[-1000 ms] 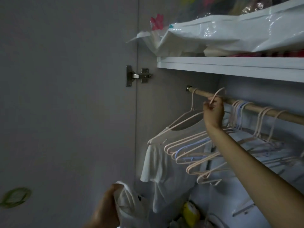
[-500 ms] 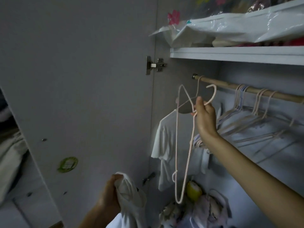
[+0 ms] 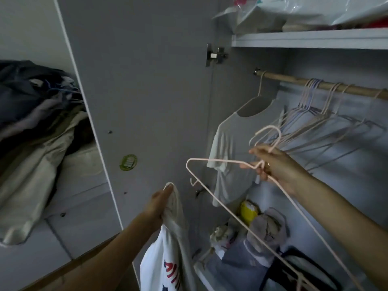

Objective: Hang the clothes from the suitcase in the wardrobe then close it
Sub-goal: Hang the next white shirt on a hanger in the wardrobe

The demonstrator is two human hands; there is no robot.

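A pile of clothes (image 3: 31, 127) lies left of the open wardrobe door (image 3: 136, 85). The left hand (image 3: 159, 203), fingers curled, grips a white printed shirt (image 3: 165, 255) hanging below it. The right hand (image 3: 275, 166) pinches a pink hanger (image 3: 210, 192) at its neck, in front of a white T-shirt (image 3: 228, 148) hung on the wooden rail (image 3: 315, 85) beside empty hangers (image 3: 310, 110).

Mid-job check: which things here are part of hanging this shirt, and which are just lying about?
In the job:
pink hanger, held by right hand
white shirt, gripped by left hand
wooden rail
wardrobe door

Lying about:
plastic bags on shelf
clothes pile outside
bundles on wardrobe floor
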